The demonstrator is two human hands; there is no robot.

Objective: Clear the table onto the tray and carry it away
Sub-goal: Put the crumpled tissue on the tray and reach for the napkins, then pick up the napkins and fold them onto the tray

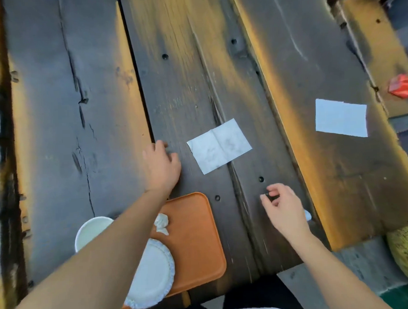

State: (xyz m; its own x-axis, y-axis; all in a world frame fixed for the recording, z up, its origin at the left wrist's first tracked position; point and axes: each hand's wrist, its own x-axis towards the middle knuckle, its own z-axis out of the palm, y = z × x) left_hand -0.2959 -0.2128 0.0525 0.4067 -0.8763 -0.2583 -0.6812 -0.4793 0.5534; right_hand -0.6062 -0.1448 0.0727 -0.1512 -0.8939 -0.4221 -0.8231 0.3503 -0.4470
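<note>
Nearest, the orange tray (197, 236) at the table edge already carries a paper plate (152, 275), a crumpled napkin (161, 222) and a white cup (92, 231). The right hand (284, 207) pinches something small and dark; the left hand (161, 165) rests spread on the table (56, 114). Clearing seems midway: next, reaching for the near napkin (219, 145), then the far napkin (340, 118)

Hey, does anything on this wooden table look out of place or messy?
Yes. Two flat white paper napkins, one stained and one clean, lie loose on the dark wooden table, off the orange plastic tray. The tray overhangs the near table edge.
</note>
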